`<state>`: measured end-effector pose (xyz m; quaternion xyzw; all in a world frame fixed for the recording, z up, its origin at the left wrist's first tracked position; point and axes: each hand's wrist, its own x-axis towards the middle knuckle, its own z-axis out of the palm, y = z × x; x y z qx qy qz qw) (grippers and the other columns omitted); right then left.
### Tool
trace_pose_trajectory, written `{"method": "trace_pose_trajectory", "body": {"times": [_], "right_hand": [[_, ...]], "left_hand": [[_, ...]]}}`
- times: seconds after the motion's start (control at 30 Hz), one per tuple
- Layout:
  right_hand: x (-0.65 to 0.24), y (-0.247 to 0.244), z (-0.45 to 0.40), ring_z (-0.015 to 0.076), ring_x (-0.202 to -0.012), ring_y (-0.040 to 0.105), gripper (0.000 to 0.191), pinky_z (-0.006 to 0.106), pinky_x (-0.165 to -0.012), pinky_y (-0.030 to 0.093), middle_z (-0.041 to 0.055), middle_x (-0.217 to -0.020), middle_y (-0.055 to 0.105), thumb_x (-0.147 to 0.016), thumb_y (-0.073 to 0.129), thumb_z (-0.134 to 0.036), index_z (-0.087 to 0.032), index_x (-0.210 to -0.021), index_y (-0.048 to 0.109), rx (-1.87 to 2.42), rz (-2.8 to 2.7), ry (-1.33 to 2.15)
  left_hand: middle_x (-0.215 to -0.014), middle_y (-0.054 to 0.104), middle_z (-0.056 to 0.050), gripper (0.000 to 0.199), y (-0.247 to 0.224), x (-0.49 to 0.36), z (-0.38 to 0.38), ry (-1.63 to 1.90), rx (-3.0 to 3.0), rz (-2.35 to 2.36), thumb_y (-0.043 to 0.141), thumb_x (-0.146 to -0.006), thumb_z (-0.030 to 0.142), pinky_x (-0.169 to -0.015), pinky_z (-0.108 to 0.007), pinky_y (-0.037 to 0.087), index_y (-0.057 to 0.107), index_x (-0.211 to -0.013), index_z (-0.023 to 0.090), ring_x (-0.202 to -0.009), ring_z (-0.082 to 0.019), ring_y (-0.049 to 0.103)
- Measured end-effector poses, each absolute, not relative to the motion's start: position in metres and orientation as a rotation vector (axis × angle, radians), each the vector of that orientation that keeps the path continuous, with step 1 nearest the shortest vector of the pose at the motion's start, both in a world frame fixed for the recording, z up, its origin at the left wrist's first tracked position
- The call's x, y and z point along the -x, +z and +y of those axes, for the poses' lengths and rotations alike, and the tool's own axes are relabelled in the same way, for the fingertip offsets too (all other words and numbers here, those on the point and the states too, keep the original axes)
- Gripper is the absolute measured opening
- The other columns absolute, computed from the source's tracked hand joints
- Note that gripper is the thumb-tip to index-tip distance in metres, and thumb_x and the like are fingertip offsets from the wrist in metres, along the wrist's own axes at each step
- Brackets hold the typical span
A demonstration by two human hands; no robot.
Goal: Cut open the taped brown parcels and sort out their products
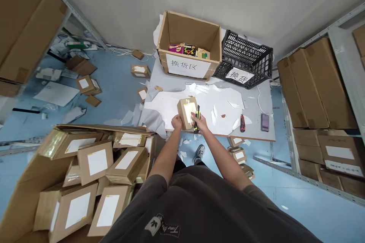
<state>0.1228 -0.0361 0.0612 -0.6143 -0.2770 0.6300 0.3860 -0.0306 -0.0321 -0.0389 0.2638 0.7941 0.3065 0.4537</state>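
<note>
A small brown carton (pixel 184 115) with a white label stands at the front of the table, tilted a little. My left hand (pixel 176 122) is closed at its lower left edge, and what its fingers hold, if anything, is too small to make out. On the carton's right side, my right hand (pixel 200 121) is wrapped round a black and yellow utility knife (pixel 196 123), its fingertips over the label. Scraps of white paper (pixel 202 88) lie on the table behind the carton.
At the table's back stand an open carton (pixel 189 66) with small boxes and a black crate (pixel 248 59). A red and black tool (pixel 242 123) and a phone (pixel 265 122) lie right. A big box of parcels (pixel 19 197) stands left; shelves flank both sides.
</note>
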Motion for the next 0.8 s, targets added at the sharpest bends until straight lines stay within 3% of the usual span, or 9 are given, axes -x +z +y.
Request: {"method": "trace_pose_trajectory", "body": {"times": [0.07,0.13,0.27,0.37,0.47,0.57,0.67,0.8], "right_hand": [[-0.114,0.056,-0.038,0.009,-0.051,0.058,0.053,0.026,-0.045,0.053,0.0037,-0.107,0.081,-0.072,0.096,-0.053,-0.024,-0.108,0.072,1.578,-0.694,1.623],[-0.108,0.052,-0.038,0.0102,-0.049,0.06,0.054,0.025,-0.042,0.051,0.0018,-0.094,0.079,-0.07,0.097,-0.057,-0.023,-0.101,0.069,1.611,-0.658,1.615],[-0.107,0.052,-0.03,0.0134,-0.047,0.062,0.057,0.026,-0.04,0.051,-0.0006,-0.078,0.074,-0.073,0.095,-0.063,-0.025,-0.096,0.06,1.651,-0.613,1.612],[-0.111,0.056,-0.013,0.0156,-0.047,0.062,0.053,0.029,-0.044,0.053,0.002,-0.08,0.078,-0.087,0.081,-0.07,-0.026,-0.099,0.055,1.643,-0.658,1.647],[-0.117,0.06,0.013,0.0184,-0.046,0.061,0.043,0.031,-0.047,0.052,0.0007,-0.069,0.074,-0.099,0.068,-0.067,-0.028,-0.097,0.051,1.726,-0.798,1.673],[-0.119,0.063,0.041,0.0222,-0.055,0.066,0.032,0.032,-0.06,0.053,-0.0009,-0.064,0.068,-0.099,0.073,-0.054,-0.028,-0.094,0.055,1.848,-1.214,1.532],[-0.117,0.063,0.064,0.0284,-0.078,0.073,0.021,0.035,-0.075,0.053,0.0029,-0.072,0.071,-0.097,0.075,-0.043,-0.028,-0.096,0.061,1.905,-1.631,1.229],[-0.113,0.064,0.079,0.034,-0.095,0.073,0.019,0.039,-0.085,0.052,0.0095,-0.083,0.075,-0.097,0.076,-0.041,-0.026,-0.103,0.066,1.932,-1.844,1.107]], "left_hand": [[-0.132,0.079,-0.017,0.049,-0.039,0.042,-0.035,0.768,-0.69,1.982,0.052,-0.104,0.044,-0.117,-0.052,0.05,0.074,-0.138,0.017,-0.132,-0.036,0.07],[-0.145,0.072,-0.019,0.057,-0.032,0.059,-0.037,0.791,-0.833,2.009,0.055,-0.102,0.042,-0.12,-0.05,0.049,0.064,-0.152,0.016,-0.135,-0.034,0.068],[-0.171,0.049,-0.017,0.073,0.005,0.092,-0.022,0.751,-1.451,1.833,0.063,-0.1,0.052,-0.125,-0.046,0.047,0.051,-0.165,0.02,-0.152,-0.032,0.055],[-0.182,0.029,-0.017,0.115,0.033,0.1,0.004,0.422,-1.872,1.505,0.087,-0.078,0.066,-0.134,-0.051,0.032,0.04,-0.172,0.019,-0.169,-0.041,0.024],[-0.185,0.02,-0.018,0.142,0.044,0.099,0.024,0.142,-1.986,1.4,0.097,-0.06,0.071,-0.135,-0.057,0.026,0.032,-0.176,0.02,-0.171,-0.047,0.01],[-0.185,0.017,-0.018,0.147,0.04,0.097,0.028,0.079,-1.962,1.461,0.1,-0.056,0.071,-0.135,-0.062,0.023,0.03,-0.177,0.022,-0.171,-0.05,0.006],[-0.186,0.014,-0.016,0.149,0.031,0.094,0.026,0.067,-1.927,1.526,0.1,-0.055,0.07,-0.134,-0.067,0.022,0.028,-0.178,0.024,-0.17,-0.052,0.001],[-0.187,0.011,-0.015,0.145,0.024,0.082,0.033,0.095,-1.905,1.565,0.099,-0.057,0.072,-0.134,-0.069,0.02,0.031,-0.176,0.025,-0.17,-0.053,-0.003]]}}
